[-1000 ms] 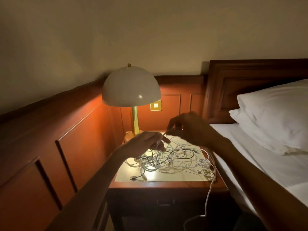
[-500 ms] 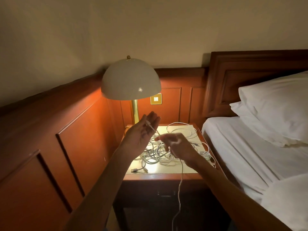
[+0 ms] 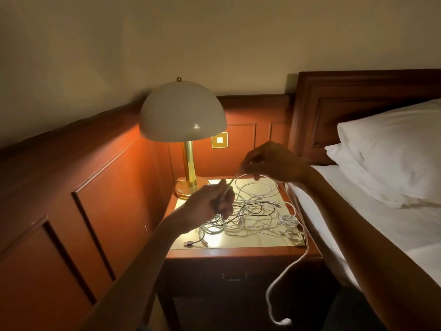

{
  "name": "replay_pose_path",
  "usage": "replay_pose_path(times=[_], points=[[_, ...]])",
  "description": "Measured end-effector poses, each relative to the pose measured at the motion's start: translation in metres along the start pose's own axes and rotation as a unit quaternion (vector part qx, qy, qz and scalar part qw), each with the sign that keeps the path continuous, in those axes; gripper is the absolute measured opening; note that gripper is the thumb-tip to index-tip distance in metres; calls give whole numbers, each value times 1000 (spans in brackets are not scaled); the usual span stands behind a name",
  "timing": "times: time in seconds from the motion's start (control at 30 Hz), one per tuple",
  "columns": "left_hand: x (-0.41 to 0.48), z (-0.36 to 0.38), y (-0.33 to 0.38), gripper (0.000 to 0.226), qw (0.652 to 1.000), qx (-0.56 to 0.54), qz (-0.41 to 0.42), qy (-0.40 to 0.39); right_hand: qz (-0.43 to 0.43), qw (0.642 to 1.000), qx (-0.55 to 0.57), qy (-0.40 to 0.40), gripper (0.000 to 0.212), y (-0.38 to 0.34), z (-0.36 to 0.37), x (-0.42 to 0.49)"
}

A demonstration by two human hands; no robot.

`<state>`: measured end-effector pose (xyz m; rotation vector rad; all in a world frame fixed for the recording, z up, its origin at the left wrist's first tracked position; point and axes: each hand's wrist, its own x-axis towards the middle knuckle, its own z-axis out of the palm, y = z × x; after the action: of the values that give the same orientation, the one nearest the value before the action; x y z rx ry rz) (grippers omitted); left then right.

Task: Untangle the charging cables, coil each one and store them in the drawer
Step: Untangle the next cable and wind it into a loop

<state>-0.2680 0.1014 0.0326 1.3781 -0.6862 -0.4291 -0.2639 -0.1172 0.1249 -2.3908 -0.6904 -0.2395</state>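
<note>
**Both hands pinching one white cable above a tangle on a nightstand**

Your left hand [image 3: 210, 206] is raised over the front left of the heap. Its fingers are curled and pinch a thin white charging cable [image 3: 231, 183]. Your right hand [image 3: 274, 163], higher and further back, pinches the same cable a little further along. A short stretch runs straight and slanted between the two hands.

Beneath them lies the tangled heap of white and black charging cables [image 3: 253, 216]. It is spread over the pale glossy top of a dark red wooden nightstand [image 3: 238, 254]. A black cable with a flat metal plug [image 3: 191, 243] pokes out at the front left corner. A thicker white cable [image 3: 303, 258] slips off the right front edge and dangles in front, its plug end low. The drawer [image 3: 232, 275] under the top is in shadow and closed.

A lit lamp with a cream dome shade and brass stem [image 3: 182, 115] stands at the back left corner, just beside the heap. A brass wall switch plate [image 3: 219, 139] sits behind it. A bed with white sheets [image 3: 358, 223] and white pillows [image 3: 393, 151] lies just right of the nightstand, and your right forearm crosses its edge.
</note>
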Motion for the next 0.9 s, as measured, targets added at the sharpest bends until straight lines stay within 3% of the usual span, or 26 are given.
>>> replay_pose_path(times=[0.07, 0.13, 0.2, 0.23, 0.27, 0.3, 0.33, 0.37, 0.4, 0.43, 0.5, 0.6, 0.7, 0.8, 0.9], points=[[-5, 7, 13, 37, 994, -102, 21, -23, 35, 986, 157, 41, 9, 5, 17, -5], [-4, 15, 23, 35, 970, -225, 67, 57, 63, 969, 229, 65, 19, 11, 50, -16], [6, 13, 24, 22, 889, -419, 109, 147, 70, 971, 224, 39, 20, 14, 88, -30], [12, 10, 22, 20, 849, -478, 125, 190, 70, 975, 212, 22, 20, 12, 103, -38], [18, 6, 17, 20, 836, -473, 138, 239, 72, 978, 196, 10, 21, 9, 113, -45], [23, 1, 10, 20, 849, -413, 149, 293, 73, 983, 171, 3, 22, 7, 119, -50], [25, -2, 2, 20, 877, -285, 154, 356, 67, 989, 133, -2, 22, 5, 119, -53], [24, -6, -6, 21, 895, -89, 153, 409, 56, 995, 85, -6, 21, 1, 113, -54], [22, -10, -15, 23, 891, 114, 159, 410, 44, 998, 33, -5, 21, -1, 104, -52], [19, -11, -22, 25, 881, 255, 162, 363, 31, 999, -14, 3, 21, -2, 91, -49], [13, -12, -28, 29, 916, 314, 119, 219, 5, 997, -74, 23, 21, -3, 59, -36], [5, 1, -19, 44, 989, 126, 30, 77, -29, 997, -76, -8, 15, 3, 22, -15], [-2, 10, 3, 42, 993, -120, 12, 18, 14, 997, 70, 26, 8, 14, 15, -4], [1, 20, 15, 39, 954, -278, 46, 102, 44, 981, 177, 73, 18, 25, 50, -12], [17, 23, 12, 20, 843, -476, 83, 236, 49, 983, 168, 58, 21, 26, 103, -34]])
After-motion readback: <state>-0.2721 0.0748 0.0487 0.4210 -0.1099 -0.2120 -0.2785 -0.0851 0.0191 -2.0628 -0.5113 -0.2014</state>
